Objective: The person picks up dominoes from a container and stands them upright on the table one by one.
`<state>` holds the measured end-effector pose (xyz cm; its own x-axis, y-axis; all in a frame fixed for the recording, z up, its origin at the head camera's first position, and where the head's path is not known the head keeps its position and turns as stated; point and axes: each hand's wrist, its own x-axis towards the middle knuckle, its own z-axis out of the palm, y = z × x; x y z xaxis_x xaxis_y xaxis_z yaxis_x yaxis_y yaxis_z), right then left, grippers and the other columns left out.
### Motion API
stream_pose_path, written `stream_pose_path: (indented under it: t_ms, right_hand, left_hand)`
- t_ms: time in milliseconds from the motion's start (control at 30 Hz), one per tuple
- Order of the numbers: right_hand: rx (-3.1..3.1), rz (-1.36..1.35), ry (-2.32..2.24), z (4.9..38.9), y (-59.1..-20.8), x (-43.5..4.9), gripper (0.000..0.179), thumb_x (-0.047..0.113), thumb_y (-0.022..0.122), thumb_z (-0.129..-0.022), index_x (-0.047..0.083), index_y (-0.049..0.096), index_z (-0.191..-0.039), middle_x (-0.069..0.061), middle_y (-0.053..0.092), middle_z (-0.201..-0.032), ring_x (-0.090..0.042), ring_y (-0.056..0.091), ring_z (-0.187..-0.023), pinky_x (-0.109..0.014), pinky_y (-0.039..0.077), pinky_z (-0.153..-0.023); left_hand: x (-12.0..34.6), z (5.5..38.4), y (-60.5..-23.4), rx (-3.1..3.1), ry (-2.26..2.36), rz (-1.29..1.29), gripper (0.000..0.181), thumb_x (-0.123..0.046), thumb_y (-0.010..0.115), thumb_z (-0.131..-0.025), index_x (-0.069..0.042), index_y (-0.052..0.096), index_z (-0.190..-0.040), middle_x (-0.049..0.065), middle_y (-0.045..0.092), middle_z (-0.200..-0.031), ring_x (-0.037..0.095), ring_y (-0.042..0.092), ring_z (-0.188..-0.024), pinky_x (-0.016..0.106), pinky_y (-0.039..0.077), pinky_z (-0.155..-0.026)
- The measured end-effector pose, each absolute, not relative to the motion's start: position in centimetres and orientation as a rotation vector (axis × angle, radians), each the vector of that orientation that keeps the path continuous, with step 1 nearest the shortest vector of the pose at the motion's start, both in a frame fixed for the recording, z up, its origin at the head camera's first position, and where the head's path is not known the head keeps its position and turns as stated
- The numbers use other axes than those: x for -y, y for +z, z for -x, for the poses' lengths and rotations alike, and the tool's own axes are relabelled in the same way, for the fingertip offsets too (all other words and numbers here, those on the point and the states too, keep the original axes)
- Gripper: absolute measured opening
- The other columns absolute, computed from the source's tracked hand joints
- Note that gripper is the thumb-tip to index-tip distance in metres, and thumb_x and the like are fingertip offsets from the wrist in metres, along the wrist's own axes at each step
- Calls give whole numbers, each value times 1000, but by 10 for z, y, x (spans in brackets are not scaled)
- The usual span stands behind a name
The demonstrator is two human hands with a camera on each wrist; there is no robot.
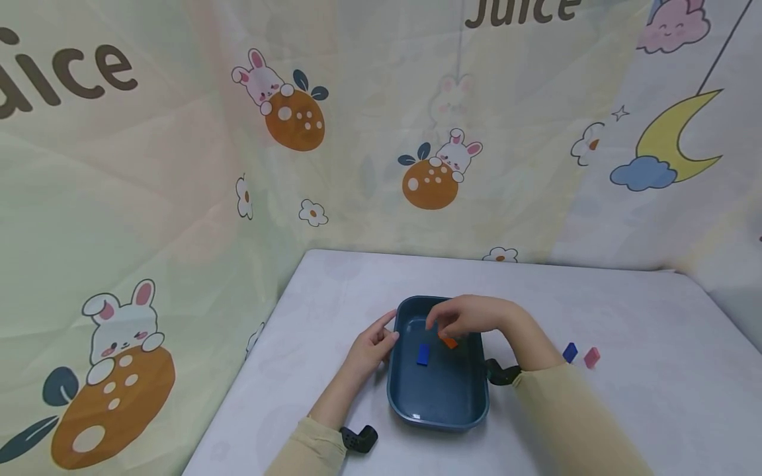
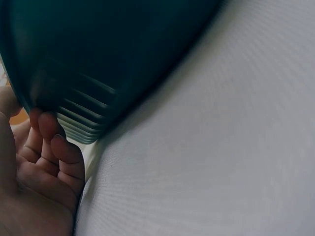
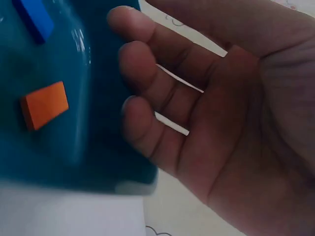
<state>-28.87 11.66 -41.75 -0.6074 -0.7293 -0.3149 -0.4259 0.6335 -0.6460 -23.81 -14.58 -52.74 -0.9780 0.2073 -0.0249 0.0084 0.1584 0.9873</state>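
My left hand (image 1: 370, 347) holds the left side of a dark blue-green tray (image 1: 438, 400) by its rim. In the left wrist view, its curled fingers (image 2: 50, 128) meet the tray's outer wall, which has ribbed lines. My right hand (image 1: 470, 314) hovers over the tray's far right part, fingers loosely bent and pointing down. An orange block (image 3: 45, 105) lies inside the tray just beneath that hand, apart from the fingers seen in the right wrist view. Left of it, a blue block (image 1: 423, 355) lies on the tray's floor.
On the white table (image 1: 643, 410), right of the tray and beyond the right forearm, stand another blue block (image 1: 569, 352) and a pink block (image 1: 592, 357). A printed cloth (image 1: 369, 132) hangs behind the table and along its left. Each wrist carries a black camera (image 1: 360, 439).
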Motion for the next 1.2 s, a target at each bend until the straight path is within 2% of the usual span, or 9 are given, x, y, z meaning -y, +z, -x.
stream_pose_path:
  t_ms: [100,233,300,467,600,900,1200]
  right_hand:
    - [-2211,863,-672,294,-422,-105,23,18,61,-97,25,67,-118,-9,70,-94,-27,64,-82,-42,52,-77]
    - [-2131,796,-627,300,-431,-91,27,15,62,-94,29,67,-118,-5,70,-90,-25,62,-74,-42,54,-74]
    - [-2121,787,-596,302,-435,-85,30,15,63,-94,31,67,-119,-1,69,-88,-19,59,-69,-39,54,-71]
    - [-2143,778,-512,303,-443,-75,37,15,64,-93,37,63,-123,1,66,-82,-18,55,-64,-34,50,-66]
    - [-2162,748,-444,301,-450,-69,39,15,67,-90,41,62,-120,1,66,-76,-18,52,-61,-30,44,-62]
    - [-2222,736,-427,300,-462,-63,28,16,71,-88,35,61,-106,2,63,-73,-14,49,-56,-27,40,-55]
    - [-2289,711,-527,302,-470,-68,8,22,69,-90,26,63,-93,2,59,-73,-15,53,-60,-29,42,-59]
  left_hand:
    - [147,238,-528,-2270,1929,-215,51,-38,65,-94,-36,50,-143,2,62,-85,15,56,-66,28,49,-61]
    - [149,238,-529,-2282,1919,-215,51,-39,64,-95,-35,49,-144,1,62,-85,15,57,-65,27,49,-60]
    - [149,238,-530,-2293,1911,-217,51,-38,63,-96,-34,49,-144,1,62,-85,14,57,-65,27,49,-60]
    - [149,239,-531,-2305,1905,-220,50,-37,63,-96,-35,49,-144,2,62,-85,15,56,-65,28,49,-60]
    - [149,239,-531,-2309,1903,-226,49,-39,63,-95,-39,50,-142,3,63,-86,16,56,-66,28,49,-61]
    - [148,240,-531,-2294,1915,-236,49,-42,63,-94,-41,50,-141,2,63,-86,17,57,-67,28,48,-61]
    - [147,241,-532,-2278,1944,-233,49,-38,64,-94,-38,51,-142,2,62,-86,15,55,-65,27,48,-59]
